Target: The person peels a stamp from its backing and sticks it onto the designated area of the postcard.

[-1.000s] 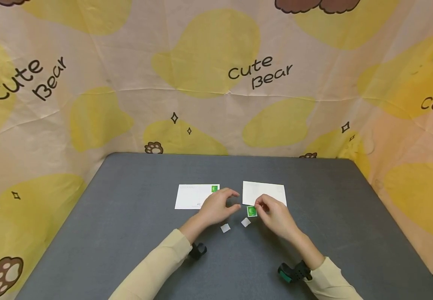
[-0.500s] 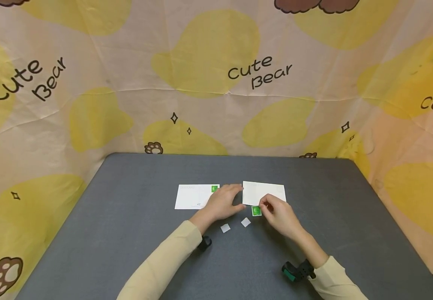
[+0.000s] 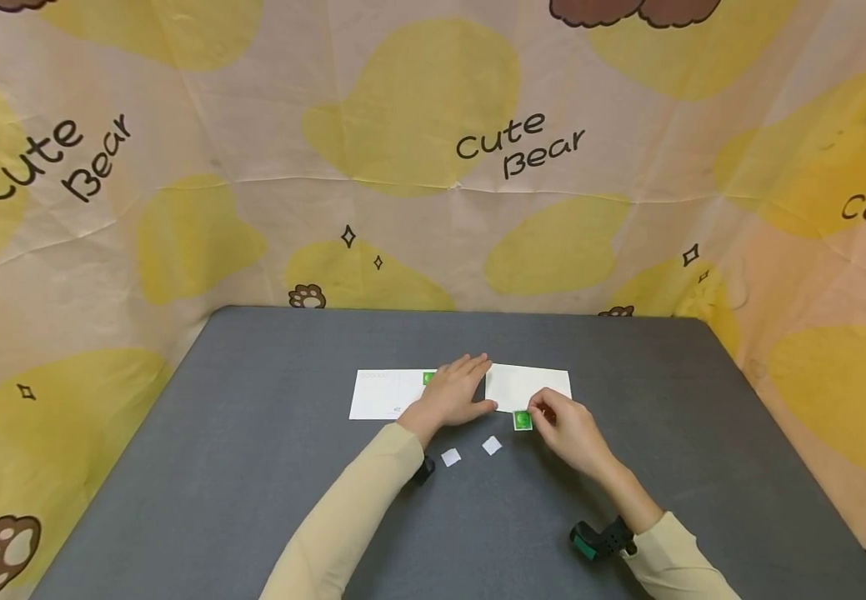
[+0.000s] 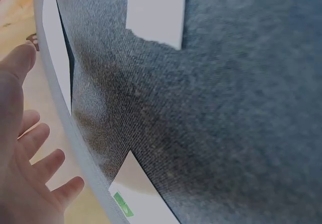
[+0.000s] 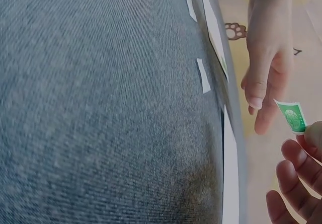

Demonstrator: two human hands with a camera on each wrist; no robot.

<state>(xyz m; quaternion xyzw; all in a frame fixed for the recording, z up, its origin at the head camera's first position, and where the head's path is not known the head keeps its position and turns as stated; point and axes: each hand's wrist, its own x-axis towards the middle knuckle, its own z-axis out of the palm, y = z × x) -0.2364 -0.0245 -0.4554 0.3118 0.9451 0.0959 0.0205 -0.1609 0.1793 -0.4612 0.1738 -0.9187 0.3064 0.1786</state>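
Note:
Between thumb and index finger my right hand point(image 3: 569, 427) pinches a green stamp point(image 3: 523, 421) by its right edge. The stamp, green with a white border, also shows in the right wrist view point(image 5: 293, 118). It is by the near edge of the right white card point(image 3: 517, 385); whether it touches cannot be told. My left hand point(image 3: 451, 393), fingers extended and thumb apart, is at that card's left edge and holds nothing. Behind the left hand lies the left postcard point(image 3: 383, 393), with a green stamp point(image 3: 428, 378) in its upper right corner, partly covered by the hand.
Two small white paper pieces, a left scrap point(image 3: 451, 457) and a right scrap point(image 3: 492, 446), lie on the grey table point(image 3: 290, 500) nearer than the cards. A patterned cloth point(image 3: 417, 167) hangs behind the table.
My left hand has moved right and forward, to the right card's left edge. My right hand has carried the pinched stamp a little to the right.

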